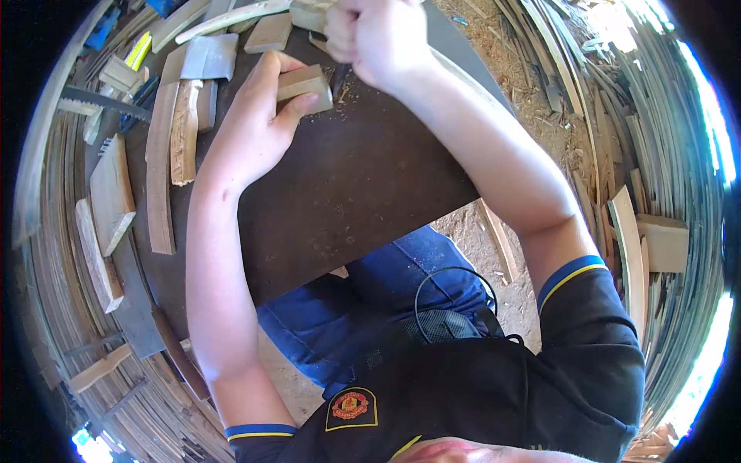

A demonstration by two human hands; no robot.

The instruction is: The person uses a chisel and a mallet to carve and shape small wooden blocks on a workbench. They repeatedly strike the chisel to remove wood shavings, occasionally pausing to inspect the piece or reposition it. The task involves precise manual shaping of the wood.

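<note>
My left hand grips a small wooden block, thumb on the near side and fingers over the far side. To the right of it, at the top edge, my right hand is closed in a fist. What the fist holds, if anything, is hidden. A narrow dark piece, too unclear to name, points down between the block and my right hand. Wood shavings lie on the dark tabletop beside the block. Another wooden block is just left of my right fist, partly cut off by the frame.
Wooden strips and a carved, rough piece lie left of my left arm. A handsaw blade sticks in farther left. A greyish folded sheet rests on the strips. Stacked boards line the right side, above a sawdust-strewn floor.
</note>
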